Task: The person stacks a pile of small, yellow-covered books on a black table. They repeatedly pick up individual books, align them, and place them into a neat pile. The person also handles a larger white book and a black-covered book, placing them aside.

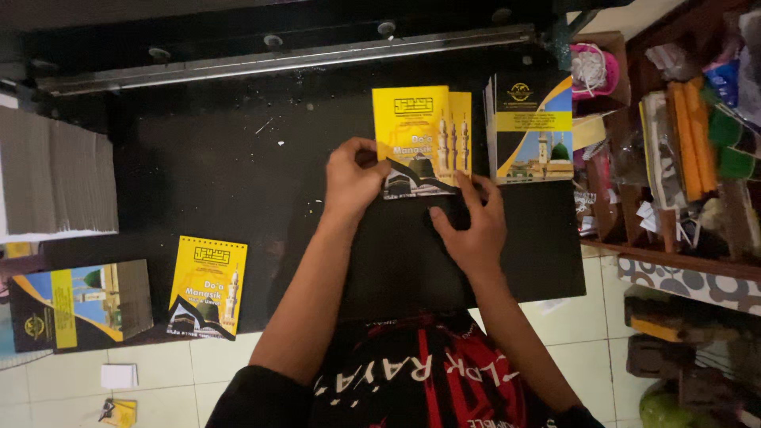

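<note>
Head view: a yellow booklet (420,139) is held flat on a black table (206,158). Its lower left corner is pinched by the left hand (354,181); its lower right edge is pressed by the open right hand (472,226). A dark-covered stack (529,127) stands just beside it.

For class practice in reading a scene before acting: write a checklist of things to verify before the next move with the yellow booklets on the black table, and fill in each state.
1. Left hand grips the yellow booklets at their lower left corner: ok.
2. Right hand rests at their lower right corner: ok.
3. Booklet edges flush: not ok, one sticks out on the right.
4. Neighbouring blue-and-yellow stack apart from the hands: ok.
5. Booklets lie flat on the black table: ok.
6. How many booklets are held: cannot tell.
</note>
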